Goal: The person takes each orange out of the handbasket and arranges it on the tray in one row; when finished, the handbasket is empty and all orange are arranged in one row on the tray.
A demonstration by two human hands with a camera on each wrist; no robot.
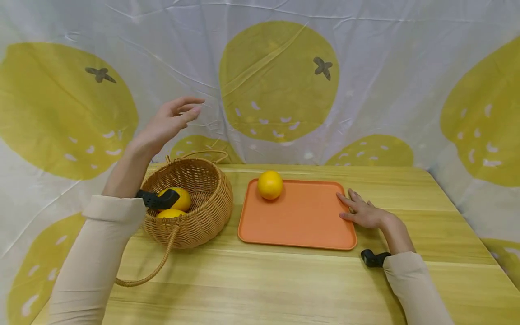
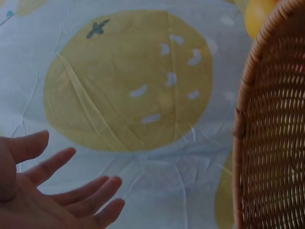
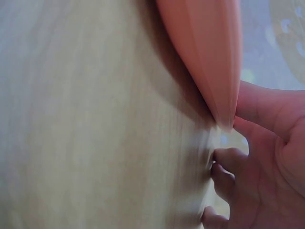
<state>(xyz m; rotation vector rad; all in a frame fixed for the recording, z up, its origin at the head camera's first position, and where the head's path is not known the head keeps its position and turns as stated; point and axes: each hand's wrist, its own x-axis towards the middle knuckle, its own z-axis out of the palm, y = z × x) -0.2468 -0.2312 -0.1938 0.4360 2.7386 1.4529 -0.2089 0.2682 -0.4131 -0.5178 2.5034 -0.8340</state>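
My left hand is raised above the wicker basket, palm empty and fingers loosely extended. In the left wrist view, its spread fingers are apart from the basket's rim. Inside the basket lie two yellow-orange fruits like oranges, partly covered by the left wrist camera. One orange sits at the far left corner of the orange tray. At the tray's right edge rests my right hand, thumb and index fingertip touching the rim, other fingers on the table.
A wooden table carries the tray and basket. The basket's front handle hangs down onto the table, while its other handle leans at the back. A fruit-patterned curtain stands behind the table and at its sides.
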